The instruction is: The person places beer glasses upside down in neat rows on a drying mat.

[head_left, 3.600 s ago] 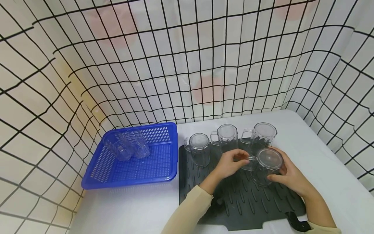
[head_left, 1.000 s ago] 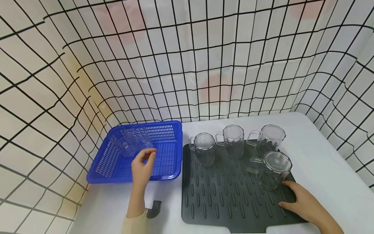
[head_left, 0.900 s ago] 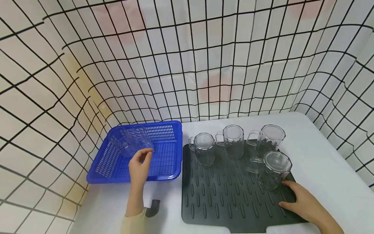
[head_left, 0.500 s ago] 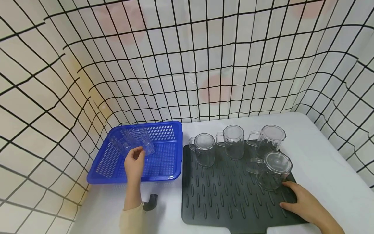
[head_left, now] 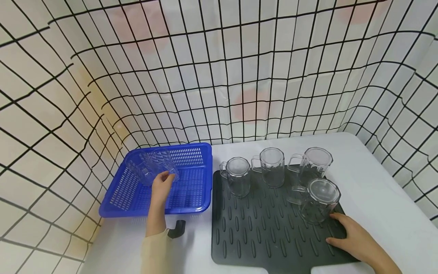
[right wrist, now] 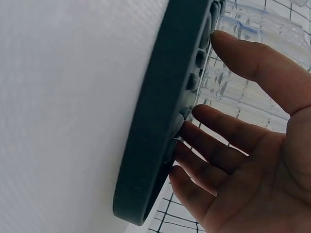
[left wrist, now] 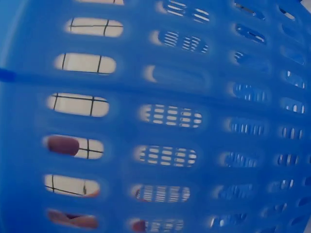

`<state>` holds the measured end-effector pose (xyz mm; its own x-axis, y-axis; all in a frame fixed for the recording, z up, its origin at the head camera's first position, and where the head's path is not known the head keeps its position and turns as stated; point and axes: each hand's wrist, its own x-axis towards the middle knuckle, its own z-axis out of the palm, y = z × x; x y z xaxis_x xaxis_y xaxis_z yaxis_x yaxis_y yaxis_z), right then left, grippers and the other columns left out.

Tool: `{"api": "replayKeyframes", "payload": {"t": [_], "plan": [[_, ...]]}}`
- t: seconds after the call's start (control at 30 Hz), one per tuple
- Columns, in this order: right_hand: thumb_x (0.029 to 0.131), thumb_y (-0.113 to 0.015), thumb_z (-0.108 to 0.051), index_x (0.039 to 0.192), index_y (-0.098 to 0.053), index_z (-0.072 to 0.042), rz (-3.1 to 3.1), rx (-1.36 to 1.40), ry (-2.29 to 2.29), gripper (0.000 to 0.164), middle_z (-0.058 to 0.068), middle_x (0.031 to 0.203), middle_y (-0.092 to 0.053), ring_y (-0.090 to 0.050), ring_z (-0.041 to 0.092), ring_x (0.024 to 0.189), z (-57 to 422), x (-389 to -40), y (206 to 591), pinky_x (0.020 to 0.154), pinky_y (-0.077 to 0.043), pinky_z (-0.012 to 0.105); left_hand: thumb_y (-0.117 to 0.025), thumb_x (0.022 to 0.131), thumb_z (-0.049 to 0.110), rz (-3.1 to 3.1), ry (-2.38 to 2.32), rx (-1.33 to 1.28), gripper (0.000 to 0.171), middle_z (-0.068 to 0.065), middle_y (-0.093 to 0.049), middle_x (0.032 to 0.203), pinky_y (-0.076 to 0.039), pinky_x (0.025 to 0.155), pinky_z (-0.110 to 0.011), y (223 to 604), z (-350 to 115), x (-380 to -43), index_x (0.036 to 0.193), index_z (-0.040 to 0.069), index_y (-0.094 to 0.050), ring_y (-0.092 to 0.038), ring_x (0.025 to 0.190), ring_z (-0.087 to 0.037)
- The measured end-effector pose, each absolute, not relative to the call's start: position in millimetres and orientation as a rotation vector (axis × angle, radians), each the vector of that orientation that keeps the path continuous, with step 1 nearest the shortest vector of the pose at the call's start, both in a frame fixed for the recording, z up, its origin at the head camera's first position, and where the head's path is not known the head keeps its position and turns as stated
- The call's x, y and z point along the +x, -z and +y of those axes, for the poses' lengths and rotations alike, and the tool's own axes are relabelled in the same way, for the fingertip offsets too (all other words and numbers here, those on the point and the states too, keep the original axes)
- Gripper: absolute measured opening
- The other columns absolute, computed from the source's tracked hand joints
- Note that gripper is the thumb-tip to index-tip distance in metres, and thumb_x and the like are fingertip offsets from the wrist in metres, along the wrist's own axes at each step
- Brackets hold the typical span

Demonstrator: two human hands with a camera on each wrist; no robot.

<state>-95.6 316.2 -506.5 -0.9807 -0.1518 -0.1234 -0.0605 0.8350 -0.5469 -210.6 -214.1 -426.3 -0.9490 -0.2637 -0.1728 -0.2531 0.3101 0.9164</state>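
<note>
My left hand reaches over the near rim of the blue basket. Its thumb and forefinger pinch at the near end of a clear glass mug lying inside; the fingers partly hide the spot. Another glass mug lies beside it to the left. In the left wrist view the basket wall fills the picture, with bits of finger showing through its slots. My right hand has its fingers spread at the right edge of the dark ridged mat, fingertips close to the nearest standing glass mug.
Along the mat's back stand three more handled glass mugs, the left one, the middle one and the right one. Black wire grid rises behind and at both sides of the white table.
The front right mug, earlier between both hands, now stands released on the mat. My left hand has crossed to the basket and moved in to a mug there. The right hand has drawn back slightly.
</note>
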Motion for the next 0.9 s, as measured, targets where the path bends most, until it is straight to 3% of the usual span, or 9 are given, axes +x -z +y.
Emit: {"api": "replayKeyframes", "payload": {"t": [0.2,0.37,0.63,0.9], "plan": [[0.078,-0.081,-0.032,0.129,-0.043,0.019,2.848,-0.168,0.84,0.081,0.045,0.131,-0.04,-0.039,0.062,0.118,315.0,-95.0,508.3,0.089,-0.037,0.068,-0.045,0.102,0.026,-2.674,1.795,0.439,0.064,-0.03,-0.022,0.153,-0.021,0.112,-0.056,429.0,-215.7,-216.8,0.149,-0.01,-0.02,-0.021,0.141,-0.045],[0.078,-0.081,-0.032,0.129,-0.043,0.019,2.844,-0.158,0.845,0.082,0.045,0.131,-0.039,-0.038,0.063,0.118,314.0,-94.3,507.5,0.09,-0.037,0.069,-0.045,0.103,0.026,-2.703,1.787,0.356,0.062,-0.031,-0.023,0.152,-0.02,0.111,-0.057,430.9,-215.2,-219.6,0.147,-0.012,-0.023,-0.021,0.14,-0.046],[0.077,-0.081,-0.032,0.128,-0.044,0.019,2.857,-0.159,0.838,0.081,0.045,0.13,-0.04,-0.038,0.063,0.118,313.5,-94.2,506.7,0.089,-0.037,0.069,-0.046,0.103,0.023,-2.501,1.907,0.332,0.049,-0.031,-0.043,0.14,-0.021,0.112,-0.056,429.2,-214.8,-218.5,0.135,-0.013,-0.043,-0.037,0.134,-0.042],[0.077,-0.081,-0.032,0.128,-0.044,0.019,2.861,-0.158,0.836,0.081,0.046,0.13,-0.04,-0.038,0.063,0.118,314.3,-94.7,506.7,0.09,-0.037,0.069,-0.045,0.104,0.021,-2.298,2.028,0.347,0.036,-0.028,-0.057,0.127,-0.034,0.107,-0.047,424.4,-208.5,-211.8,0.123,-0.009,-0.047,-0.055,0.119,-0.034]]}}
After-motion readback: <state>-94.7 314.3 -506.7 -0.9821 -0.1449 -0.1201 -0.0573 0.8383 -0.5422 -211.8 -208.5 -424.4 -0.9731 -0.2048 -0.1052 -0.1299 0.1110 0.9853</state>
